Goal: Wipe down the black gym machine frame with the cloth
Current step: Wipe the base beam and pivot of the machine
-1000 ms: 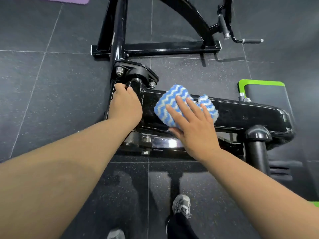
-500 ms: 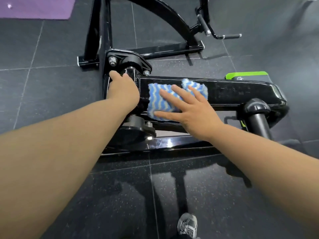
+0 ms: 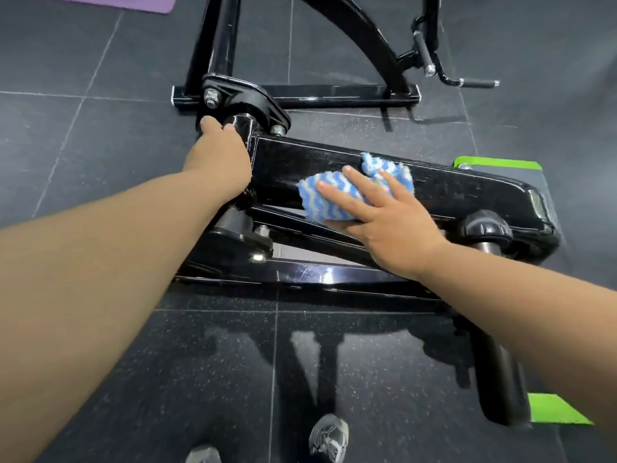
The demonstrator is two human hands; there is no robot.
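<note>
A glossy black gym machine frame (image 3: 467, 192) runs across the middle of the view as a wide flat arm. A blue and white wavy-striped cloth (image 3: 329, 198) lies on that arm near its middle. My right hand (image 3: 387, 222) presses the cloth flat against the arm with straight, spread fingers. My left hand (image 3: 218, 160) grips the frame at its left end, fingers curled round the black pivot just below a bolted bracket (image 3: 240, 101).
The frame's base bars (image 3: 300, 95) and a curved upright (image 3: 360, 38) stand behind on dark speckled floor tiles. A handle bar (image 3: 467, 83) sticks out at the upper right. Green-edged pads (image 3: 497, 163) sit at right. A purple mat (image 3: 133, 1) lies top left. My shoes (image 3: 329, 436) show below.
My right hand has slid the cloth rightward along the arm, from beside the pivot toward the middle. My left hand keeps its grip on the pivot end.
</note>
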